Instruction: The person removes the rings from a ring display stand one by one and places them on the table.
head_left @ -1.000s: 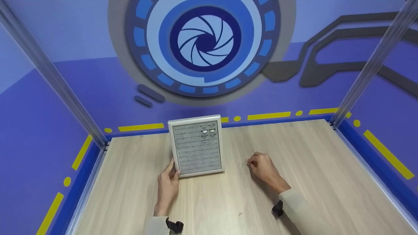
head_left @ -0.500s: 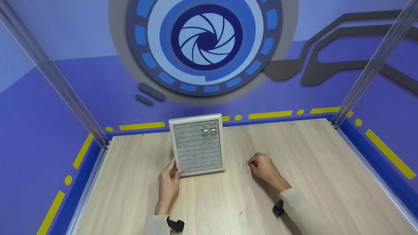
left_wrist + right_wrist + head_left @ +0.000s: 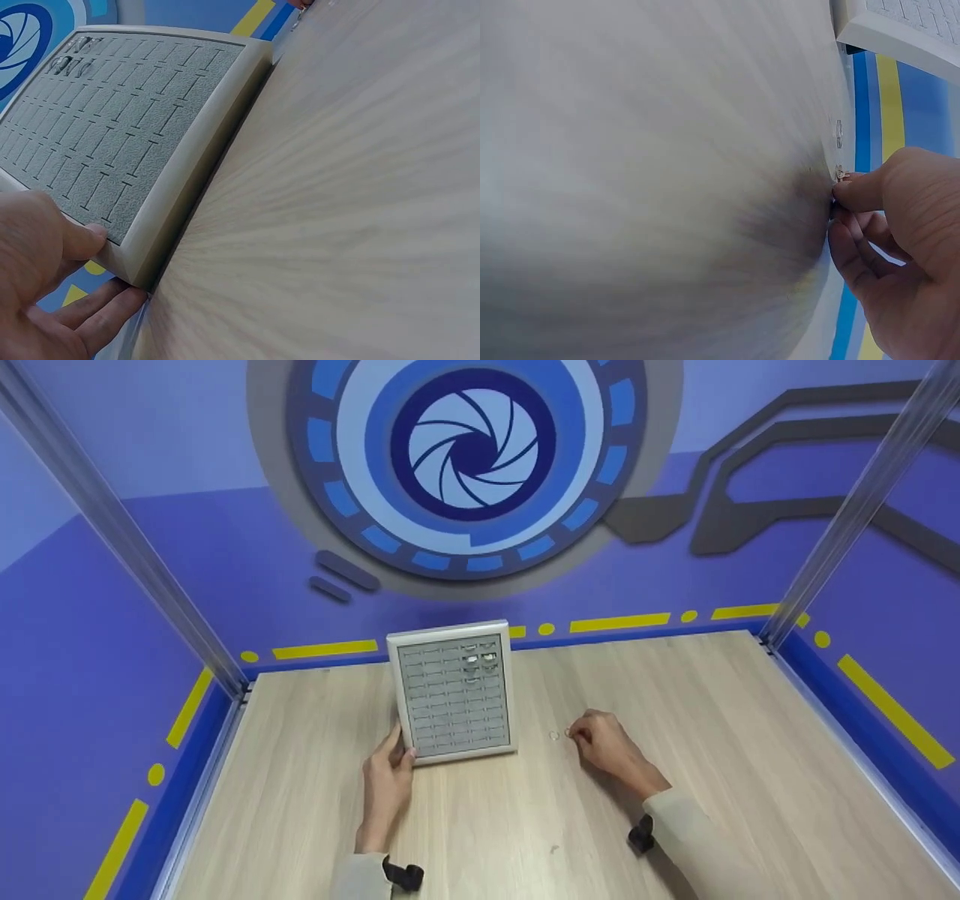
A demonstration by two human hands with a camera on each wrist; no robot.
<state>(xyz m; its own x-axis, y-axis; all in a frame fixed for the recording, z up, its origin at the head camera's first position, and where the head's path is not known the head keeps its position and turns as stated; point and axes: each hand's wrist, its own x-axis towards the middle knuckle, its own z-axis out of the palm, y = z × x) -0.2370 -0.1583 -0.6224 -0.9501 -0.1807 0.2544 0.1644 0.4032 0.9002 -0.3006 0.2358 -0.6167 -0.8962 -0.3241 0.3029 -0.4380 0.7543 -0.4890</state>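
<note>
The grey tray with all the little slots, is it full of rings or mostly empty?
Mostly empty. The grey tray shows only a few small shiny pieces near its far right corner; every other slot shows bare grey foam.

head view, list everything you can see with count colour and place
ring display tray: 1, silver frame with grey slotted foam, back-centre of table
rings in tray: a few, silvery, upper right slots
loose rings: about 2, small and silvery, on table right of tray
table: 1, light wood
walls: blue-purple, yellow dashes
left hand: 1, grips the tray's near left corner
right hand: 1, fingertips pinching at one loose ring
</note>
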